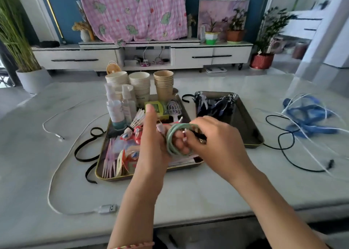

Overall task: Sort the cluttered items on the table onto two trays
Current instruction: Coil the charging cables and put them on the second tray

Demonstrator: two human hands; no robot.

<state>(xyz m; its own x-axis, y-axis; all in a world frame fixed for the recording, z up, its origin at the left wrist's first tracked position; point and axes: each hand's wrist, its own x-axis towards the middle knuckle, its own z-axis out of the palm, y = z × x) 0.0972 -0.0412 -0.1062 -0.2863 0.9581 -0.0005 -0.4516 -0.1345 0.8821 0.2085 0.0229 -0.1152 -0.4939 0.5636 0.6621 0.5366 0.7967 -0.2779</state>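
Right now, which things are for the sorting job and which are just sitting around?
For the job: green cable in both hands, left tray, right tray, white cable, black cable, blue cords.

Just there: pink cloth, potted plants, cabinet.

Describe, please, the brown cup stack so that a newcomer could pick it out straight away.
Start at the left tray, the crowded one on the marble table. Along its far edge stand three stacks of paper cups. The brown cup stack is the rightmost, kraft brown where the two white cup stacks beside it are pale, and it stands just behind a small hairbrush.
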